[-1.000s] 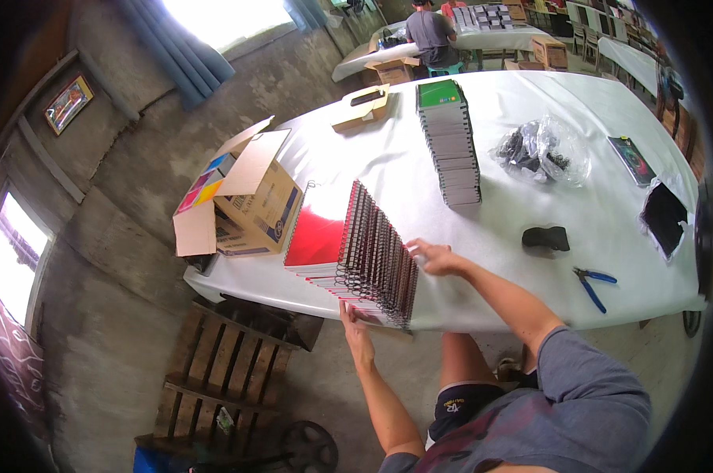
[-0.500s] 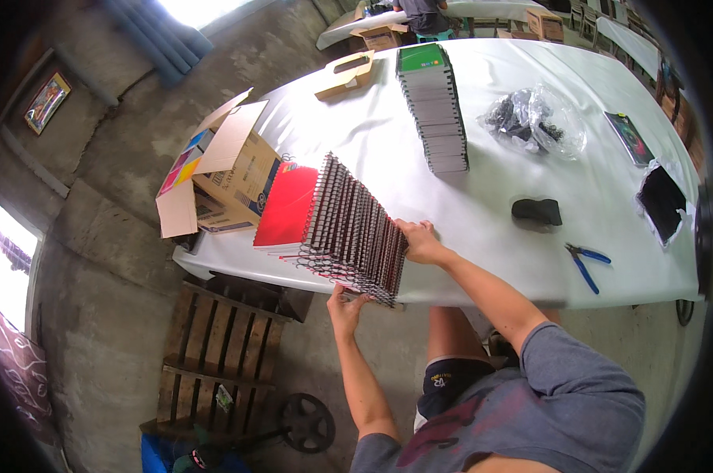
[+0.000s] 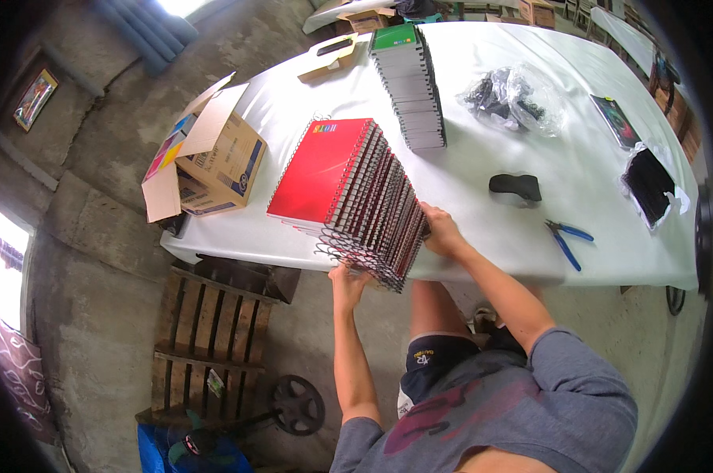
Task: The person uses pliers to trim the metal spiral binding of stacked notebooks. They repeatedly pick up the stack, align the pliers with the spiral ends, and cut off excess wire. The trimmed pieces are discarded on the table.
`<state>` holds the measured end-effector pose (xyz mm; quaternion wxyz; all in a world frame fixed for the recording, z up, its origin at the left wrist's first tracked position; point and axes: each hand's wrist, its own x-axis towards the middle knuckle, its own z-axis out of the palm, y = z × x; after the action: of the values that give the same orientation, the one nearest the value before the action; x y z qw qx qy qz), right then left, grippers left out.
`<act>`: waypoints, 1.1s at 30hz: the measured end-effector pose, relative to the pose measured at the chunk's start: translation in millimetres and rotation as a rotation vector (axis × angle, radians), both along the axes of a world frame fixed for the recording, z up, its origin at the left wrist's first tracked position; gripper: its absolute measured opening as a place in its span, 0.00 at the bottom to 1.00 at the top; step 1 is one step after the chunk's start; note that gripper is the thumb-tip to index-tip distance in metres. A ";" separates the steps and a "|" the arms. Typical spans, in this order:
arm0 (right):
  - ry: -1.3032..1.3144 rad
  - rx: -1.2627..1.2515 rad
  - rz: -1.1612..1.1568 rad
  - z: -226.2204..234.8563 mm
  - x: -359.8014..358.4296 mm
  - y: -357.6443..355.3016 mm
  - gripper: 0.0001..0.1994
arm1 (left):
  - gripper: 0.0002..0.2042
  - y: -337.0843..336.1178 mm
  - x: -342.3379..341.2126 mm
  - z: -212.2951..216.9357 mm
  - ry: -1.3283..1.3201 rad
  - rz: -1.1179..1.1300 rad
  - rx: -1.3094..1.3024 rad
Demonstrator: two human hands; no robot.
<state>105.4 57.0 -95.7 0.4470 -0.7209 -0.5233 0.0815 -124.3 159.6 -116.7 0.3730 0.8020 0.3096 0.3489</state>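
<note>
On white counter (image 3: pixel 482 181), my left grip (image 3: pixel 348 280) and right grip (image 3: pixel 441 232) still clasp the red-covered spiral notebook stack (image 3: pixel 356 197), now nearer the edge.

A stack of spiral-bound notebooks (image 3: pixel 348 197) with red covers lies at the near edge of the white table (image 3: pixel 482 197), fanned out so the upper ones slide toward the far left. The wire spirals run along its near-left side, and the lowest notebooks jut slightly over the table's edge.
</note>
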 end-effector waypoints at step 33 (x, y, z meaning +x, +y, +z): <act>-0.319 -0.386 -0.558 59.4 79.0 -228.8 0.28 | 0.39 -107.2 1.7 20.5 -0.152 0.102 -0.235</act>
<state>184.4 -171.7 -36.3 0.2207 -0.9105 -0.3447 -0.0595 -122.6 52.4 -96.2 0.4684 0.7075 0.3595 0.3883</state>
